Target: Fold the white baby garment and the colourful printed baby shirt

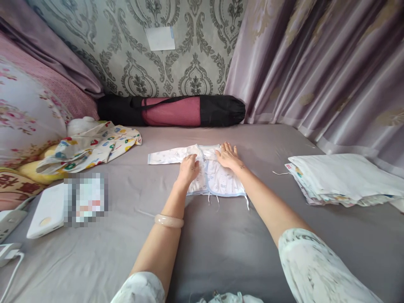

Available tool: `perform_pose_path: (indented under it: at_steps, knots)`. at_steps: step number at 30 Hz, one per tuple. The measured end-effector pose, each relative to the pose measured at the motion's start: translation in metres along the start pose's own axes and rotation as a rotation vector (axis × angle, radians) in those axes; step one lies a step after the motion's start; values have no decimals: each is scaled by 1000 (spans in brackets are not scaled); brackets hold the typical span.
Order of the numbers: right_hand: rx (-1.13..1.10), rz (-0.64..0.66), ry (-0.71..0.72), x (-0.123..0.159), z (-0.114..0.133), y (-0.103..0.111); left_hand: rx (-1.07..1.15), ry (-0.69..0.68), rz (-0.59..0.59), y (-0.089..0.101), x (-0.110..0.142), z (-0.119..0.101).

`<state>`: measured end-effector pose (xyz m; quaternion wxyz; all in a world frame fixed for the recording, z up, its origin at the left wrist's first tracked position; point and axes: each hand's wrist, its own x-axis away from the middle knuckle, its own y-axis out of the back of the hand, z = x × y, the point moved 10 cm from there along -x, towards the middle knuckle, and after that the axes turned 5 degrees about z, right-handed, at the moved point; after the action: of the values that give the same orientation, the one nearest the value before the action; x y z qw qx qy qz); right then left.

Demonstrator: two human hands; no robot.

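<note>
A small white baby shirt [217,179] with blue trim and thin ties lies spread on the grey bed sheet [221,244], one sleeve stretched out to the left. My left hand [188,167] rests on the shirt's left half with its fingers curled down onto the cloth. My right hand [227,155] lies flat on the shirt's upper right part, fingers stretched out. A pale bangle [168,221] sits on my left wrist.
A stack of folded white cloths [342,179] lies at the right. A colourful printed garment [94,147] is heaped at the left by floral pillows [28,113]. A black and red mat bag [172,110] lies along the wall. White devices [47,210] sit at the left edge; curtains [315,63] hang at the right.
</note>
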<state>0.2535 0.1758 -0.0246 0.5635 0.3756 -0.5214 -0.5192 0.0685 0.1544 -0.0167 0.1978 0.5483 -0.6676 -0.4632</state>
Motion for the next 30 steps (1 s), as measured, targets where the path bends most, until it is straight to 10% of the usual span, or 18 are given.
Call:
perform_pose_path:
  at_steps: [18,30]
  knots:
    - [-102,-87,-193,-8,12,-15,-5,37,37,2,2,-3]
    - [-41,-7,305,24,89,-28,138,94,-6,19,3,1]
